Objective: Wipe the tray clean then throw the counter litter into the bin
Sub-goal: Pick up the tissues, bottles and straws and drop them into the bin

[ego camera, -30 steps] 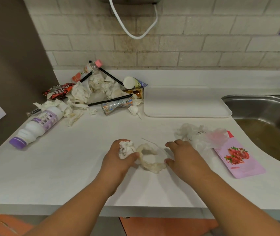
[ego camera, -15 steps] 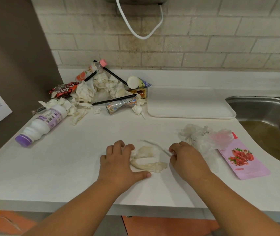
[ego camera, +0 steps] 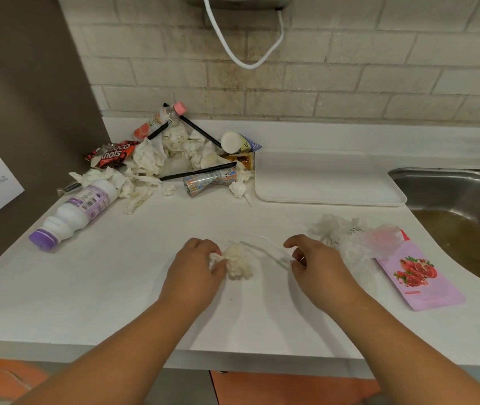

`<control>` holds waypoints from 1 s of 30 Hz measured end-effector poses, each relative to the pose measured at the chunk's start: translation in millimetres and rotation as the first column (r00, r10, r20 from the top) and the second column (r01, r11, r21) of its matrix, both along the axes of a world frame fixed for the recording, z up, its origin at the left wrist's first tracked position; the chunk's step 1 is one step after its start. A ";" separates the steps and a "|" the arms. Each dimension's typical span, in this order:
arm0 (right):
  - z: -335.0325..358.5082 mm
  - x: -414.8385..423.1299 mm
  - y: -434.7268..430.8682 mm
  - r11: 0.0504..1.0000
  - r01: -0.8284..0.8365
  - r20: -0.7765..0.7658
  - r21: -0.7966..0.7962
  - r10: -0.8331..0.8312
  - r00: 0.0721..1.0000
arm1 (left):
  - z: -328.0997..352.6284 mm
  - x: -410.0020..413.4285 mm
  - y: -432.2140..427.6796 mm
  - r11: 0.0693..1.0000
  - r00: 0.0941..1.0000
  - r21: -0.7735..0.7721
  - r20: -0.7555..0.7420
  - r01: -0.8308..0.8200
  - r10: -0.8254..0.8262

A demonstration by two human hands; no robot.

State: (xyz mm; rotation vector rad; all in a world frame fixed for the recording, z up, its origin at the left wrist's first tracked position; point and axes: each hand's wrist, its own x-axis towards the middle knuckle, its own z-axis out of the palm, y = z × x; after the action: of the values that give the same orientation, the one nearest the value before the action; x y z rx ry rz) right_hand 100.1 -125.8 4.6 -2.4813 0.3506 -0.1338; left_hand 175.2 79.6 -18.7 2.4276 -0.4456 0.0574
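Observation:
My left hand (ego camera: 196, 268) grips a crumpled, stained tissue (ego camera: 240, 263) on the white counter near the front edge. My right hand (ego camera: 319, 266) pinches the end of a thin clear plastic strip (ego camera: 265, 247) that lies between the two hands. The white tray (ego camera: 329, 182) sits bare at the back, right of centre. A litter heap (ego camera: 174, 153) of crumpled tissues, black straws, a snack wrapper and small bottles lies at the back left. No bin is in view.
A white bottle with a purple cap (ego camera: 75, 211) lies on its side at the left. Crumpled clear plastic (ego camera: 346, 232) and a pink pomegranate sachet (ego camera: 417, 276) lie right of my right hand. A steel sink (ego camera: 463, 206) holding murky water is at the far right.
My left hand has bunched the spread-out tissue into a ball and now grips it. My right hand has lifted slightly and pinched the clear plastic strip.

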 end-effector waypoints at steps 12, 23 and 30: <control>19.4 21.7 85.2 0.969 -0.242 0.078 0.043 0.238 0.968 | 30.5 -20.6 107.6 0.851 0.942 -0.405 -0.160 -0.334 0.294; 15.3 31.8 246.1 0.815 -0.578 -0.015 0.054 0.579 0.815 | 19.4 -63.5 254.7 0.689 0.802 -0.411 -0.296 -0.597 0.519; -17.5 27.3 353.4 0.652 -0.757 -0.203 -0.047 0.736 0.646 | -24.0 -102.3 350.7 0.588 0.646 -0.273 -0.391 -0.762 0.656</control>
State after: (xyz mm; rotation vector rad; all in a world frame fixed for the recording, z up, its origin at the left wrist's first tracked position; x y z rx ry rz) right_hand 127.4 227.5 -12.9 -2.5553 -0.6728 0.4178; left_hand 72.9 430.3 -42.7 1.9834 0.6496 0.1739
